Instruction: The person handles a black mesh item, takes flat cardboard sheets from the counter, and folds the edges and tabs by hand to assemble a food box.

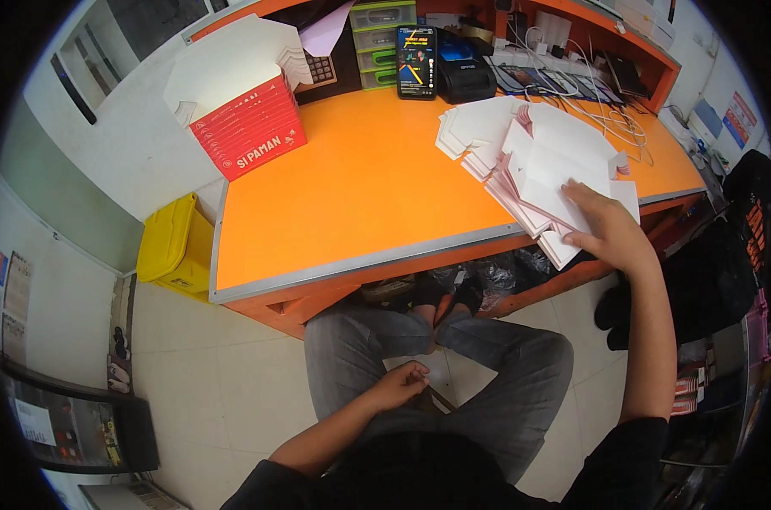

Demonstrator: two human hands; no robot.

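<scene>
My right hand [611, 225] is on the pile of flat white cardboard box blanks [560, 170] at the right of the orange desk. Its thumb and fingers close on the near right part of the top blank. The blanks have pinkish-red cut edges and tabs, and lie in an uneven, fanned pile that overhangs the desk's front edge. My left hand [398, 387] rests above my lap, fingers curled, with nothing visible in it. Partly folded red boxes [249, 127] stand nested in a stack at the desk's far left, their white lids raised.
The orange desk [360, 195] has a metal-trimmed edge. Along its back stand a phone [417, 64], a black printer-like device [466, 72], green-fronted drawers [384, 42] and tangled white cables [606, 115]. A yellow bin [177, 242] stands left of the desk. A black bag [691, 280] is at right.
</scene>
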